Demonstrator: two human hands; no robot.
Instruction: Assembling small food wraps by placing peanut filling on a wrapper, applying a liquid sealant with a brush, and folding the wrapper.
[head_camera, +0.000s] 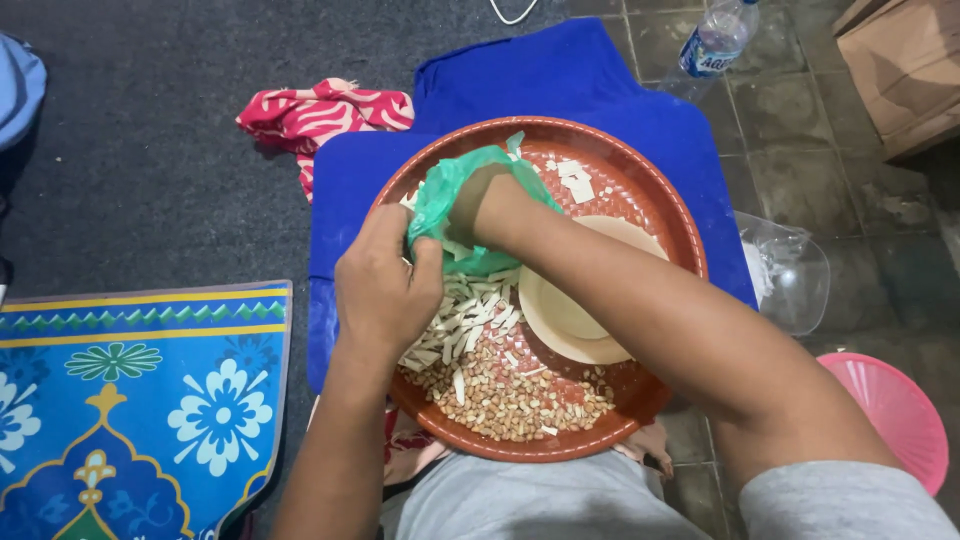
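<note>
A round brown tray (668, 205) lies on a blue cloth (560, 90) in front of me. It holds a heap of white strips (470, 320), a pile of peanuts (520, 400) at its near edge and a flat beige disc (565, 320). My left hand (385, 285) grips the edge of a green plastic bag (445, 195) over the strips. My right hand (495, 205) reaches inside the bag, so its fingers are hidden; only the wrist shows.
A red and white patterned cloth (315, 115) lies at the back left. A patterned blue mat (130, 400) is at the near left. A plastic bottle (715, 40), a clear bag (790, 270), a pink basket (895, 410) and a cardboard box (905, 60) stand on the tiled floor at the right.
</note>
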